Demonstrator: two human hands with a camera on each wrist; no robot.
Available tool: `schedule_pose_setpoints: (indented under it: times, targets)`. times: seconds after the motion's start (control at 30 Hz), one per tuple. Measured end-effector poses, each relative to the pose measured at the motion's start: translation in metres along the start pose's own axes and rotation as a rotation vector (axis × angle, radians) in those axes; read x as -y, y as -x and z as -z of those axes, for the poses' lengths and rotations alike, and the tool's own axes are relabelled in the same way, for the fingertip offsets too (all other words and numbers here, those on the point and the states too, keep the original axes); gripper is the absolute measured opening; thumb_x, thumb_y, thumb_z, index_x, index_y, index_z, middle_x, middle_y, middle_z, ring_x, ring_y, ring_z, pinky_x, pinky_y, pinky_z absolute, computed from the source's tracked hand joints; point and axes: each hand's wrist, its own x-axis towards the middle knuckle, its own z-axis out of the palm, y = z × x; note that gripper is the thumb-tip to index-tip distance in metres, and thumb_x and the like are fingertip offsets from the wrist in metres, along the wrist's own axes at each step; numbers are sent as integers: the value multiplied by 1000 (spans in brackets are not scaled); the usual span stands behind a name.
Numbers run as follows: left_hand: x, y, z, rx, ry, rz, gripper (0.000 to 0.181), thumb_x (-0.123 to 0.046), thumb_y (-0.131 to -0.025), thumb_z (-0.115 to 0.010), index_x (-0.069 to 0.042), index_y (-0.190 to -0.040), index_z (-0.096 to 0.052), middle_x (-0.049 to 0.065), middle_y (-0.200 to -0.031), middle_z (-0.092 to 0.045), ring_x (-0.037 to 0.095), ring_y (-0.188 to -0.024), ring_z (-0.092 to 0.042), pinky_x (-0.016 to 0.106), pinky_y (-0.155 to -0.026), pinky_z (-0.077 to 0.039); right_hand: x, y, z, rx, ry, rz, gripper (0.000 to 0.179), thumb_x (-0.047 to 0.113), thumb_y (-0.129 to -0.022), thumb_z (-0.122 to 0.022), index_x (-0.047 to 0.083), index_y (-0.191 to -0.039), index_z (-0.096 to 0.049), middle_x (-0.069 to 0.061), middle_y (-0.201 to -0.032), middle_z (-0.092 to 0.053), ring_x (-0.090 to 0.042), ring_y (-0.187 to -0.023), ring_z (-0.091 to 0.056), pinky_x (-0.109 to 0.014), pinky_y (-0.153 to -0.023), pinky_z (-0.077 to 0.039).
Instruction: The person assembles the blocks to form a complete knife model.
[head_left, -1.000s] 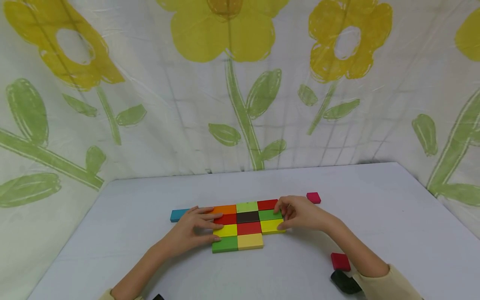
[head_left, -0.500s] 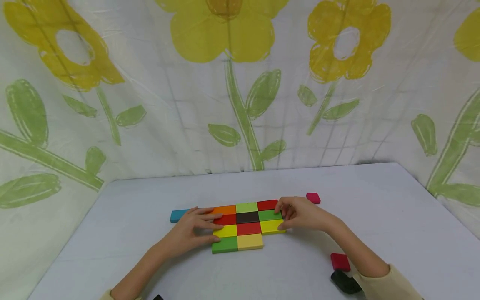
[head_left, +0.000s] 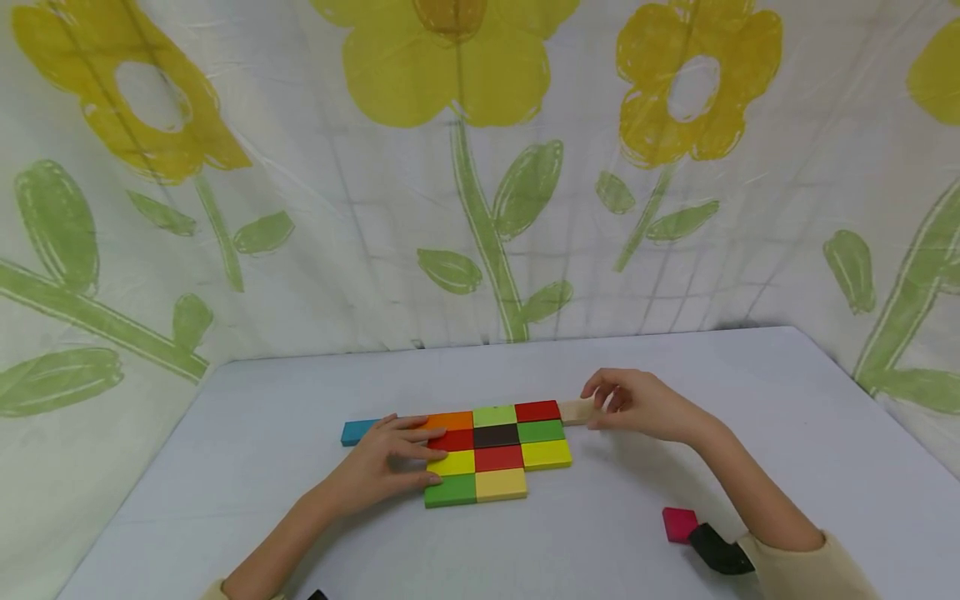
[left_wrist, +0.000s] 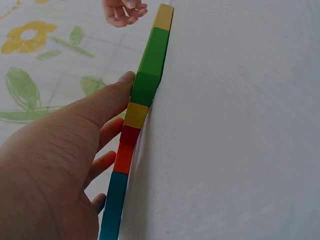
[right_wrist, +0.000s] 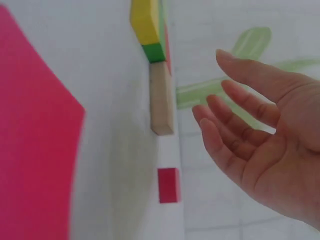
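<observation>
Flat coloured blocks lie edge to edge in rows on the white table; among them are a dark block, a pale yellow block and a yellow block. A blue block extends from the far row's left end, a plain wooden block from its right end. My left hand rests along the left side, its fingers stretched over the orange, red and yellow blocks and its thumb at the green block. Beside the wooden block my right hand hovers, fingers loosely bent, apart from it in the right wrist view.
A pink block lies near the right sleeve, beside a black wrist device. Another pink block, past the wooden one, is hidden behind my right hand in the head view. A flower-printed curtain hangs behind the table.
My right hand has lifted off the green and yellow blocks at the right side and moved right and away, uncovering the wooden block. My left hand stays where it was.
</observation>
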Motion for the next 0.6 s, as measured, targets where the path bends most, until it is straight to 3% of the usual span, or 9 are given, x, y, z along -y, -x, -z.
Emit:
schedule_pose_setpoints:
  times: [0.27,0.6]
  targets:
    - [1,0,1,-6,-5,-21,34,-39,-93,-82,-23,-123,-81,4,-140,-70,43,-142,-52,77,-116,-26,-3,13,21,-26,31,-25,33,15,-94,-80,0,-120,-66,-5,-102,-68,-18,-87,-64,-25,-78,-59]
    - [1,1,1,-11,5,-21,33,-39,-93,-82,-25,-122,-82,2,-140,-70,41,-142,-52,76,-117,-25,-11,53,18,29,-13,-40,32,20,-96,-79,4,-121,-65,-5,-106,-67,-11,-85,-64,-24,-74,-58]
